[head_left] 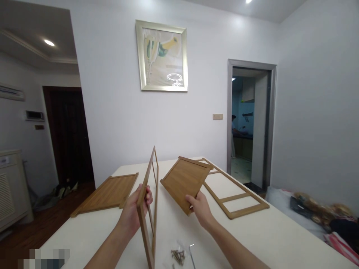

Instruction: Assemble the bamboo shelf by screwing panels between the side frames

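My left hand (135, 207) is closed around one side of a wooden frame (142, 215), which stands on edge, seen nearly side-on. In my right hand (199, 208) is a wooden panel (185, 179), pinched at its near corner and tilted above the table. To the right of that panel, a second wooden frame (238, 197) with crossbars lies flat. Another wooden panel (108, 192) lies on the left side of the table. Close to me are several screws (178, 256) on or in clear plastic and an Allen key (192, 256).
The white table (280, 239) reaches toward a wall with a framed picture (164, 56). A doorway (242, 130) opens at the right, with a person partly seen beyond it. Bundled items (322, 213) lie past the table's right edge. A dark door (68, 138) is at the left.
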`<state>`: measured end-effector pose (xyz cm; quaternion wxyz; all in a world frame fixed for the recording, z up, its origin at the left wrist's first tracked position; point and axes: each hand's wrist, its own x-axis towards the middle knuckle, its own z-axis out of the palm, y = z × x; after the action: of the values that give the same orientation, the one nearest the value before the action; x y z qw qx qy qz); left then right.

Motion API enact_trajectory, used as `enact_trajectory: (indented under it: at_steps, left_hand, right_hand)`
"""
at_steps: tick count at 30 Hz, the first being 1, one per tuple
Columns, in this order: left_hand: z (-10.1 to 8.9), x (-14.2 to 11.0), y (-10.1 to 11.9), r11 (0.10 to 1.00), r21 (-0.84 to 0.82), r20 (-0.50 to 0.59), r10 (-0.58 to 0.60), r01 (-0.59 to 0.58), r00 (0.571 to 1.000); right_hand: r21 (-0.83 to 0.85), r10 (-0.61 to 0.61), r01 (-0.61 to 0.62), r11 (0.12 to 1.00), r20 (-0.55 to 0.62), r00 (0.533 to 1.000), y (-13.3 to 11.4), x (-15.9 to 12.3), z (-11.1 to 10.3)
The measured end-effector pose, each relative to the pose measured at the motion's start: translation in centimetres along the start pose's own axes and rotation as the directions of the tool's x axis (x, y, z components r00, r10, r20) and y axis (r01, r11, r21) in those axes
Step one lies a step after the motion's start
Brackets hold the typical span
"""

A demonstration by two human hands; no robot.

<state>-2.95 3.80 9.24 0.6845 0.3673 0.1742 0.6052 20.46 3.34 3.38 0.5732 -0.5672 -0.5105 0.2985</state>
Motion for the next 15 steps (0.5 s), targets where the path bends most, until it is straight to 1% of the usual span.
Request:
enact_trajectory:
  at_steps: [1,2,3,4,6,8,12,15]
  left_hand:
    - [0.0,0.0,0.0,1.0,0.0,-0.006,0.004,-0.004,1.0]
    - [0.0,0.0,0.0,1.0,0.002,-0.013,0.006,-0.006,1.0]
    - [0.0,0.0,0.0,1.0,0.005,-0.018,0.005,-0.005,1.0]
    - [0.0,0.1,0.0,1.0,0.007,-0.021,0.003,-0.003,1.0]
    - [-0.1,0.1,0.0,1.0,0.007,-0.016,-0.003,0.003,1.0]
    - [-0.1,0.1,0.1,1.0,0.004,-0.004,-0.003,0.003,1.0]
    - [-0.1,0.0,0.1,1.0,-0.006,0.002,0.005,-0.005,1.0]
    - [-0.1,-0.1,0.2,1.0,-0.014,0.005,0.01,-0.01,1.0]
  right_hand:
    - [0.087,0.012,-0.012,0.996,0.01,1.0,-0.5,0.3,-0.6]
    - [0.288,0.052,-0.056,0.956,0.021,0.998,-0.9,0.7,-1.3]
    - [0.488,0.101,-0.098,0.867,0.02,0.995,-1.3,1.2,-2.2]
    - [0.633,0.16,-0.131,0.763,0.011,0.987,-1.7,1.6,-3.2]
    - [0.7,0.187,-0.128,0.703,-0.008,0.982,-2.2,2.6,-5.3]
    - [0.745,0.217,-0.147,0.651,0.003,0.976,-2.3,3.5,-7.6]
    - [0.799,0.279,-0.254,0.545,0.112,0.954,-1.9,4.5,-11.3]
    - [0.811,0.315,-0.348,0.471,0.214,0.925,-1.4,4.6,-12.7]
